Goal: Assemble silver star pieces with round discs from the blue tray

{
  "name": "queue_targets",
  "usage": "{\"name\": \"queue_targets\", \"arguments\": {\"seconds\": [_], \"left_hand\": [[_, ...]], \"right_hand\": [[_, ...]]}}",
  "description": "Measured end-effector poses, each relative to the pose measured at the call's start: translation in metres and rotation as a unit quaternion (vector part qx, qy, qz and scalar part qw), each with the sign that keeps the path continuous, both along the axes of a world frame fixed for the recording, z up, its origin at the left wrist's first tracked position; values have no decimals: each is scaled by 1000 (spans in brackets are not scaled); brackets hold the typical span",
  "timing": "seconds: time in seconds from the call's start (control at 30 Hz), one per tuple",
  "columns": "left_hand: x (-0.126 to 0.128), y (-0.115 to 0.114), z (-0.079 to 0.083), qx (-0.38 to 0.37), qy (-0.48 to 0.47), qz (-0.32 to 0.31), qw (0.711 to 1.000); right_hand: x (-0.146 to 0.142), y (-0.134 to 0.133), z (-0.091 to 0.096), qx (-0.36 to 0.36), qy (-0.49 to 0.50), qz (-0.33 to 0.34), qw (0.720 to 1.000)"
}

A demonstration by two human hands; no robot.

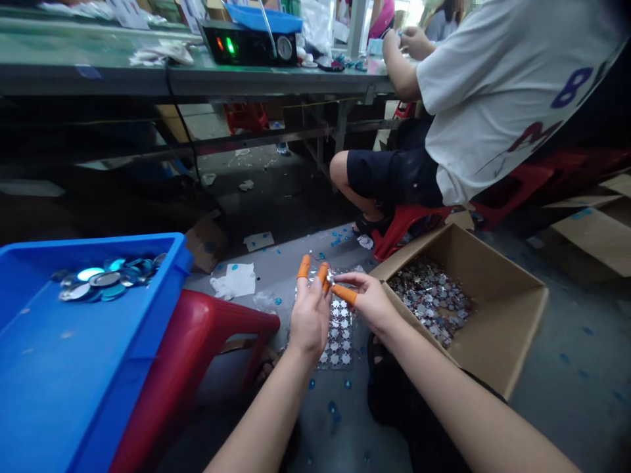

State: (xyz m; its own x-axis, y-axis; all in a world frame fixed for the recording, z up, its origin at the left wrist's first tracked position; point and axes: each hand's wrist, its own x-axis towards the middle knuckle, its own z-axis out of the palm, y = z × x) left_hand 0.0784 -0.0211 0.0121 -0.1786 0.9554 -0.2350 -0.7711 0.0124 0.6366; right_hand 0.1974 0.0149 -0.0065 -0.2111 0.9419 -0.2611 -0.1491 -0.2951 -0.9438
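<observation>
Small metal piece (330, 278) clenched by my left hand (309, 316); right hand (369, 302) just beside it, grip unclear. Carton of discs (497, 322) lower right.

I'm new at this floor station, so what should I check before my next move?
1. The orange finger cots on the left hand and right hand: ok, on both hands.
2. The tiny metal piece between the fingertips: cannot tell, too small to judge the hold.
3. The shiny round metal discs in the blue plastic crate: ok, inside it.
4. The silvery discs in the open brown cardboard box: ok, within its walls.
5. The small blue pieces on the grey floor: not ok, scattered loose.
</observation>
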Motion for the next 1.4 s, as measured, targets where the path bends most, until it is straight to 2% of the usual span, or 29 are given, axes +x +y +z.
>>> {"name": "queue_targets", "arguments": {"seconds": [0.1,0.2,0.33,0.4,0.53,0.77,1.0,1.07,1.2,1.27,1.33,1.4], "left_hand": [[2,-5,4,39,101,-6,994],[0,-8,15,68,206,10,976],[-16,-7,27,133,354,5,926],[-26,-4,26,149,399,-3,905],[-41,1,17,155,428,-24,890],[-49,-6,6,203,520,-24,829],[-45,-11,0,191,467,-11,863],[-41,-13,-3,192,475,8,859],[-37,-14,-8,224,518,21,825],[-35,-12,-8,227,518,13,825],[-34,-7,-6,204,489,-9,848],[-36,0,-4,142,416,-34,898]], "right_hand": [[1,0,8,-67,103,-21,992],[4,0,13,-128,186,-14,974],[11,0,19,-164,259,16,952],[14,0,23,-160,274,42,947],[18,-1,27,-159,268,81,947],[24,-3,15,-206,246,149,935],[29,-6,10,-208,222,189,934],[32,-5,8,-206,211,187,937],[33,-5,5,-201,189,172,946],[30,-4,4,-203,180,152,951],[27,-2,4,-200,174,125,956],[28,4,4,-183,171,102,963]]}}
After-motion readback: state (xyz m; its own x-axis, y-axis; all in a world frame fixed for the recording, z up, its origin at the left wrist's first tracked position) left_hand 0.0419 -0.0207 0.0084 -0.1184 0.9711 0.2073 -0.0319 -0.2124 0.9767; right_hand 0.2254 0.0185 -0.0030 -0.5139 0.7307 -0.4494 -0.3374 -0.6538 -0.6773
